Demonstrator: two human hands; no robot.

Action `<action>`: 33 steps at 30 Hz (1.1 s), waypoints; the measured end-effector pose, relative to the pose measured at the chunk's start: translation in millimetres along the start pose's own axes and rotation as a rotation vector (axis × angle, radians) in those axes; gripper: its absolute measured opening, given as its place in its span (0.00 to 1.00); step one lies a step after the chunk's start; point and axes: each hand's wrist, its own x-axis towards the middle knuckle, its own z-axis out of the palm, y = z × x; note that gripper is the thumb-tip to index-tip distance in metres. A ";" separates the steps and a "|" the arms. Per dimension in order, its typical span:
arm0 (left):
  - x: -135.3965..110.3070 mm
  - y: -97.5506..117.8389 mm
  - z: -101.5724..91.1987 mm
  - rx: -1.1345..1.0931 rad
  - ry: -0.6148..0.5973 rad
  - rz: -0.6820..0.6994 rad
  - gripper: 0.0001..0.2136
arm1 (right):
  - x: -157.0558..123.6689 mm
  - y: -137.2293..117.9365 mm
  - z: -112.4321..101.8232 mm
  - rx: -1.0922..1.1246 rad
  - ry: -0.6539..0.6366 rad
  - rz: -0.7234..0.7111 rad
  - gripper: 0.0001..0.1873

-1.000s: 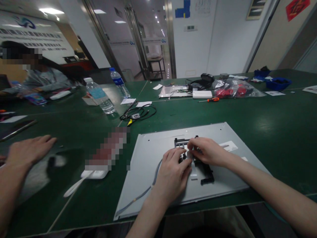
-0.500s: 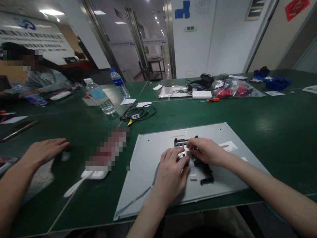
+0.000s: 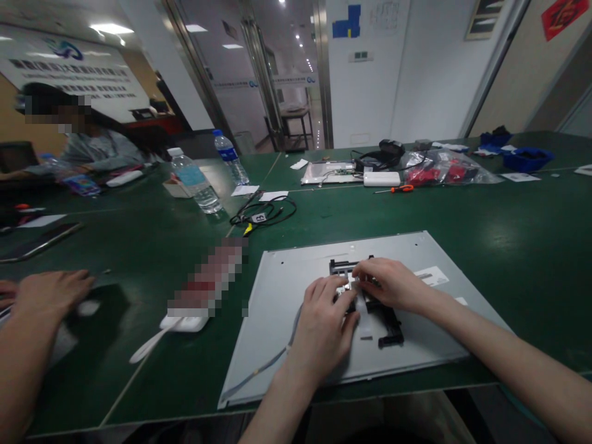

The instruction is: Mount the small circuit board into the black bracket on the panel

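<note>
A flat grey metal panel [image 3: 272, 308] lies on the table before me, with a black plastic bracket [image 3: 391, 336] at its middle. My left hand [image 3: 327, 314] rests over the bracket's left side, fingers bent and thumb low. From the right comes my right hand [image 3: 387, 282], its fingertips pinched together close to the left ones. What the fingertips of both hands grip is too small and covered to make out. Between them a pale translucent strip [image 3: 365, 317] runs down the panel. A thin grey cable [image 3: 266, 365] curves from under my left hand to the panel's near left corner.
Left of the panel lies a white device with a strap [image 3: 185, 323], partly pixelated. Another person's hand [image 3: 50, 293] is at far left. Beyond are a coiled black cable [image 3: 263, 213], water bottles [image 3: 197, 182], an orange screwdriver [image 3: 401, 189] and a plastic bag [image 3: 444, 169].
The view has shifted slightly, moving the scene right. The other person's hand at the left has drawn back leftward. My hands keep about the same place on the bracket.
</note>
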 end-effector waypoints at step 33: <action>0.1 -0.1 0.7 0.044 -0.038 -0.013 0.14 | -1.1 -2.1 -3.5 0.051 -0.002 0.003 0.12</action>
